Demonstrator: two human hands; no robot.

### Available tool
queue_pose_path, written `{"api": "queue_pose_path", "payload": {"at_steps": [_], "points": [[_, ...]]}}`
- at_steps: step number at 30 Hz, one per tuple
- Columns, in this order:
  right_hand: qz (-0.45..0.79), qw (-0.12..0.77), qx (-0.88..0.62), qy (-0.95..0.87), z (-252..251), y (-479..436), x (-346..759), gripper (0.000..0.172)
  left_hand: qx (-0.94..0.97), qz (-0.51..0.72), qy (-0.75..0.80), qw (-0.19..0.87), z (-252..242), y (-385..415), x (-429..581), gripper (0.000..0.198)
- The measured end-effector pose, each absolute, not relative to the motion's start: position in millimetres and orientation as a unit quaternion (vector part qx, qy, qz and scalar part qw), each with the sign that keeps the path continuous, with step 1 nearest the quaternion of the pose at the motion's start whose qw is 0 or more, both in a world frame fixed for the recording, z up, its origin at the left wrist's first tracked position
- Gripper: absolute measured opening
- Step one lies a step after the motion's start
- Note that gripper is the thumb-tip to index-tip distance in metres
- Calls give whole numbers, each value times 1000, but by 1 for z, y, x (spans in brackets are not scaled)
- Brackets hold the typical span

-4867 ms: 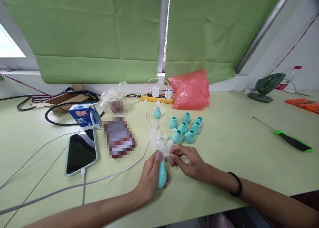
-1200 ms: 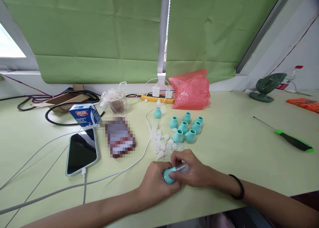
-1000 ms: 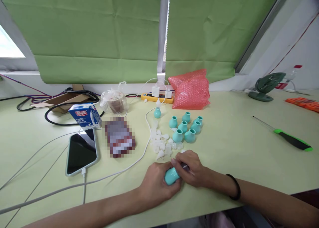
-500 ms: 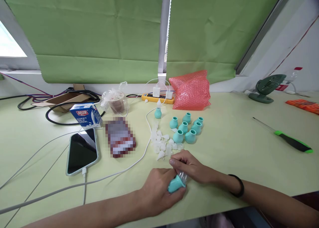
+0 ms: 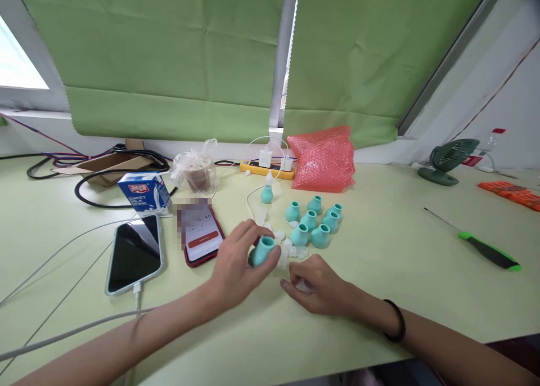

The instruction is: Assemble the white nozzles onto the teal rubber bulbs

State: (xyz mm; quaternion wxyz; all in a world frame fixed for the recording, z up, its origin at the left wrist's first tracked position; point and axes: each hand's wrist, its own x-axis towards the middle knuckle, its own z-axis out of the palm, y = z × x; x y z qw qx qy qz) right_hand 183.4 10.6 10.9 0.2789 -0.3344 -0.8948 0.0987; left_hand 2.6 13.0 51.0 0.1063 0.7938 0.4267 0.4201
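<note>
A teal rubber bulb, its round opening facing up, is held between the thumb and fingers of my left hand. To its right, my right hand is curled around a clear plastic piece, mostly hidden by the fingers. Several more teal bulbs stand in a group beyond my right hand. Small clear and white plastic parts lie loosely between the hands and that group. Farther back stands a teal bulb with a clear pointed top.
Two phones and a blue milk carton are on the left, with white cables. At the back are a power strip and pink bubble wrap. A screwdriver and a green fan are on the right.
My left hand has moved left and away from me with the teal bulb, which is now apart from the clear piece in my right hand. The view has shifted slightly.
</note>
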Motion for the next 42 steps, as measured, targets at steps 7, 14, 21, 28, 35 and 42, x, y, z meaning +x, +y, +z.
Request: {"api": "queue_pose_path", "payload": {"at_steps": [7, 14, 21, 28, 35, 42], "points": [[40, 322, -347, -880, 9, 14, 184, 23, 807, 325, 492, 28, 66, 42, -20, 18], [65, 305, -307, -899, 6, 15, 182, 25, 810, 392, 432, 66, 70, 65, 0, 17], [56, 298, -292, -907, 1, 16, 183, 27, 868, 243, 433, 24, 51, 115, 31, 20], [-27, 386, -338, -858, 0, 25, 184, 25, 874, 219, 434, 16, 42, 130, 30, 24], [-157, 386, -365, -832, 3, 36, 186, 21, 821, 295, 488, -24, 64, 147, 30, 33], [-174, 354, -381, -836, -5, 36, 185, 23, 789, 312, 529, -24, 52, 172, 39, 46]]}}
